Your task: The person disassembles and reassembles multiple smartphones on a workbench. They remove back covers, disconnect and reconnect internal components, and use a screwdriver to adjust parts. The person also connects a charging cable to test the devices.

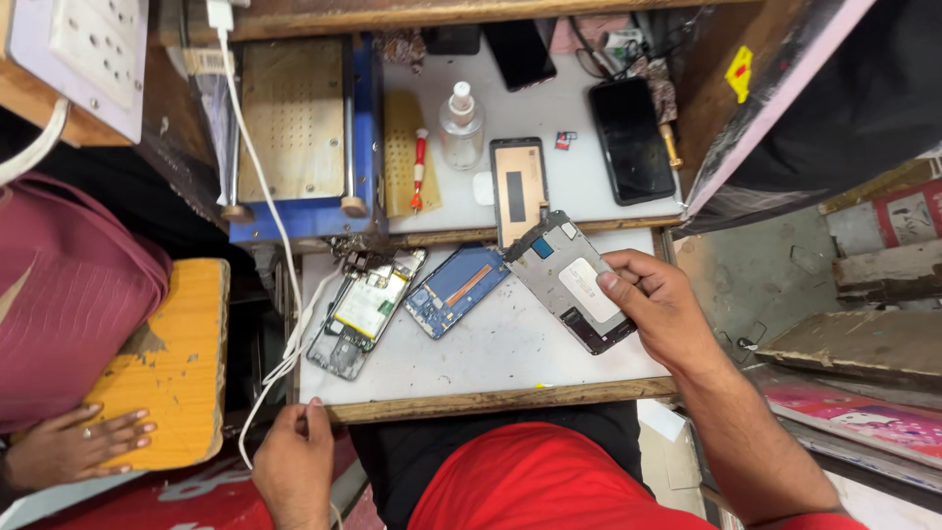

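Observation:
My right hand [655, 306] grips a grey phone frame [567, 283] with its screen side down, tilted over the right part of the white worktop [491, 358]. A brown display panel [518, 189] lies just above it, touching its top edge. A blue phone back cover [456, 289] and an opened phone [365, 311] with its battery and board exposed lie to the left. My left hand [294, 463] rests at the worktop's front left corner, fingers curled by a white cable [263, 201]; whether it holds the cable is unclear.
A blue heating plate machine [297, 132] stands at the back left. A clear bottle [461, 126], a red-handled tool [419, 167] and a black phone [631, 139] lie on the rear shelf. Another person's hand [69, 447] rests on a yellow stool [172, 363] at left.

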